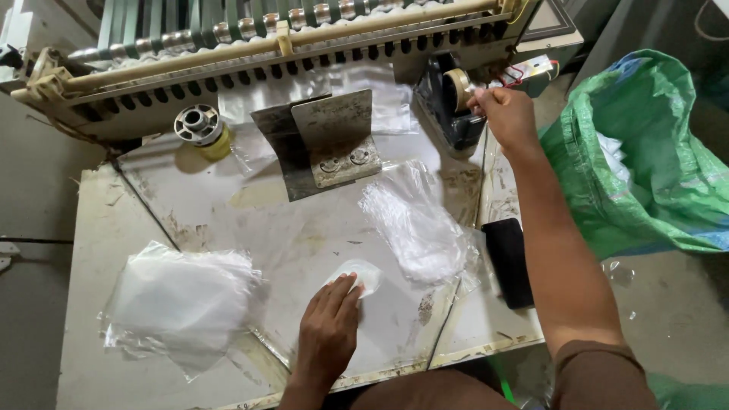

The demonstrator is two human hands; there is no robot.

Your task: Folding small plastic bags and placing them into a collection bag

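White pad (363,275) at lower centre lies under our left hand (328,328), grip flat and released; our right hand (505,114) pinches the tape roll (456,87), upper right.

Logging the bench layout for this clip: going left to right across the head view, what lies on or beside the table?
Stack of clear bags → metal spool → metal bracket → left hand on a small white pad → loose plastic bag → right hand at the tape dispenser → green sack.

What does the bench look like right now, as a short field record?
left hand: flat on a small white pad
right hand: at the tape dispenser, pulling tape
left of pad: stack of clear bags
middle: loose bag, metal bracket
right: green sack
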